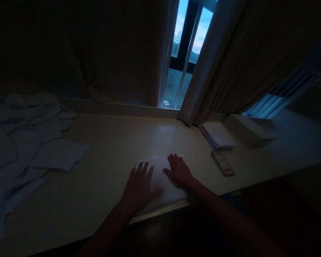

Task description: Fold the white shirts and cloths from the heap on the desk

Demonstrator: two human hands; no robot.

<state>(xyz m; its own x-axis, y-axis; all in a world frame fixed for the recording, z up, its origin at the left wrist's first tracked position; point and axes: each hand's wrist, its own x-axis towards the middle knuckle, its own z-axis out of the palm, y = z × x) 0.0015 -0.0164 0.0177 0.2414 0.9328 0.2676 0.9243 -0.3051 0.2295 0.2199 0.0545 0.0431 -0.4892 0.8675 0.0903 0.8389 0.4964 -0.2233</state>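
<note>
The left hand [138, 187] and right hand [180, 172] lie spread wide on the white cloth [162, 179] at the table's [96, 200] near edge, apparently to keep it flat, the loose cloth pile [24, 134] at left perhaps leaving room.

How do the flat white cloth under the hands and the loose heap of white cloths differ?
The flat white cloth is smooth and roughly rectangular; the loose heap of white cloths is rumpled and irregular. The heap spreads over more of the long, pale tabletop than the flat cloth does. The left hand and right hand rest on the flat cloth, not on the heap. Both lie on the same surface.
</note>
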